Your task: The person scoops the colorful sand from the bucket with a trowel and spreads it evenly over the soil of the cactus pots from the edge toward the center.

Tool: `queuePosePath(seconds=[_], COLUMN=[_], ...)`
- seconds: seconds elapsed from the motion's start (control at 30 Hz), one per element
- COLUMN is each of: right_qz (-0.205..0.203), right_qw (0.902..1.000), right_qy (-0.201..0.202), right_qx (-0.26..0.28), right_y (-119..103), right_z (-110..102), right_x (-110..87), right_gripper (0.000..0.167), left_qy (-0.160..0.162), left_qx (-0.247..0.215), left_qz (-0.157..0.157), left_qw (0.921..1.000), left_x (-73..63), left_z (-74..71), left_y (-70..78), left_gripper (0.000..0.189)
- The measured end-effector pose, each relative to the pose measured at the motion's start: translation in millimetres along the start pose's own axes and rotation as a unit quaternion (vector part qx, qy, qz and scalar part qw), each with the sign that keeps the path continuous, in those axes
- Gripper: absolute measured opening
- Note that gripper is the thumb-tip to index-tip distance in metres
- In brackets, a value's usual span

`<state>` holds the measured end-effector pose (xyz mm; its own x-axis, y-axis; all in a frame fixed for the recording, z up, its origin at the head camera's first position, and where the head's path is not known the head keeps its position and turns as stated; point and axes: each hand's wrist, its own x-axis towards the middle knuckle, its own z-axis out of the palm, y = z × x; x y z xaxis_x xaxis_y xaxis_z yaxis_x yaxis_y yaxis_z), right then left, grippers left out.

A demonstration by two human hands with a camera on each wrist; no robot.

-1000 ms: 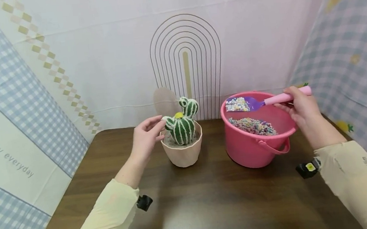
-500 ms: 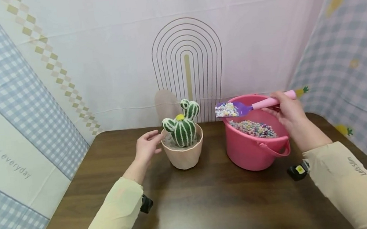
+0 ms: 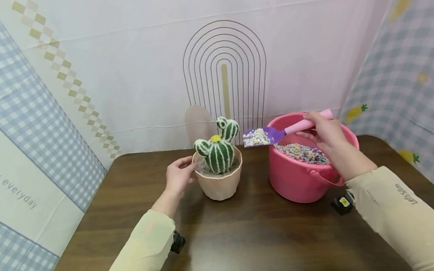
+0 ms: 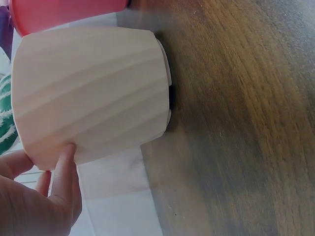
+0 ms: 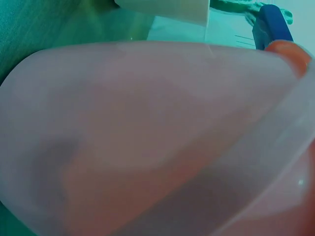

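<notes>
In the head view my right hand (image 3: 326, 133) grips the pink handle of a toy shovel (image 3: 276, 134). Its purple blade, level and loaded with small pastel beads (image 3: 256, 138), reaches past the left rim of a pink bucket (image 3: 298, 186). More multicoloured beads (image 3: 305, 153) lie inside that bucket. At centre stands a beige flower pot (image 3: 222, 188) with a knitted cactus (image 3: 219, 156) in greyish filling. My left hand (image 3: 178, 176) pinches the pot's left rim; in the left wrist view a fingertip (image 4: 69, 148) presses the outer wall. The bucket blocks most of the right wrist view.
A dark wooden table (image 3: 251, 250) carries everything. Behind it hangs a pale patterned cloth (image 3: 148, 72), with checked cloth (image 3: 418, 103) along the right side. The bucket's handle (image 3: 325, 179) hangs down at its front.
The loaded shovel has moved left, from over the bucket to past its rim near the cactus. My left hand has come down from beside the cactus onto the pot's rim.
</notes>
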<state>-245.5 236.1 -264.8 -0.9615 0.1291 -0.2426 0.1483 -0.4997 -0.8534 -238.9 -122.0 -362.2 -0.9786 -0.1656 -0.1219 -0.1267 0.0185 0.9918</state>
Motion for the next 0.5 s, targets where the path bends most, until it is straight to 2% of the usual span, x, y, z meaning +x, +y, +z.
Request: queuePosePath(seconds=[0.1,0.23,0.4,0.5], right_qz=[-0.008,-0.009,-0.024,-0.028], right_qw=[0.9997,0.9986,0.9966,0.994], right_qy=[0.006,0.011,0.001,0.005], right_qx=[-0.023,-0.051,-0.079,-0.105], right_y=[3.2,6.9,10.7,12.0], right_z=[4.5,9.9,16.8,21.0], right_x=[0.0,-0.3,-1.2,-2.2], right_gripper=[0.014,0.011,0.017,0.012], left_qy=[-0.001,0.0,0.003,0.005], left_qx=[0.005,0.005,0.005,0.006], left_qz=[-0.003,-0.003,0.001,0.004], left_qw=[1.0,1.0,1.0,1.0], left_x=[0.1,0.3,0.2,-0.3], left_z=[0.1,0.6,1.1,0.8], left_y=[0.5,0.7,0.5,0.7], left_gripper=[0.036,0.036,0.035,0.035])
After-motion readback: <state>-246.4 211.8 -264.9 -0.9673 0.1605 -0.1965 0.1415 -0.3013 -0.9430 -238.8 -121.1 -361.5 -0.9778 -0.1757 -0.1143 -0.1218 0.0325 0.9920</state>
